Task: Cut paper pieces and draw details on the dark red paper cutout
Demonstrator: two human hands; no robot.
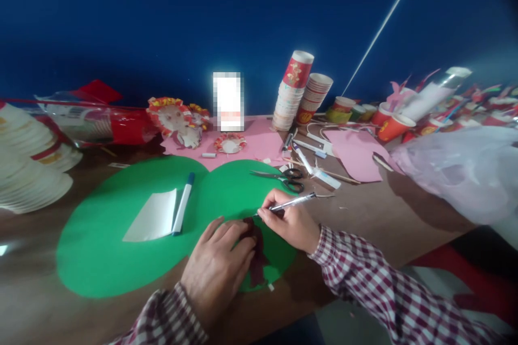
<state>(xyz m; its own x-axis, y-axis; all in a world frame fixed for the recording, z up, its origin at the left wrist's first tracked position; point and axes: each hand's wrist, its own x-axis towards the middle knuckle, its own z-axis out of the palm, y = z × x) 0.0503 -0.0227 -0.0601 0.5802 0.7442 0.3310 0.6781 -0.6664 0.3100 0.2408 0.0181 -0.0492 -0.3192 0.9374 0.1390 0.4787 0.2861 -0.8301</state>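
Observation:
My right hand (292,223) grips a clear pen (293,202) with its tip down beside my left fingertips. My left hand (220,264) lies flat, fingers stretched, pressing on a dark red paper piece (258,264). My left fingers and their shadow hide part of that piece. Beneath both hands is a large rounded green sheet (109,194). To the left on it lie a white paper (151,218) and a white marker with blue ends (183,205). Black-handled scissors (283,175) rest at the sheet's far right edge.
Stacked paper cups (297,86) stand at the back. Pale stacked cups or bowls (30,172) sit at the left. Pink paper (259,143) carries paper crafts (176,118). More markers (305,159) lie right of centre. A translucent plastic bag (453,167) fills the right side.

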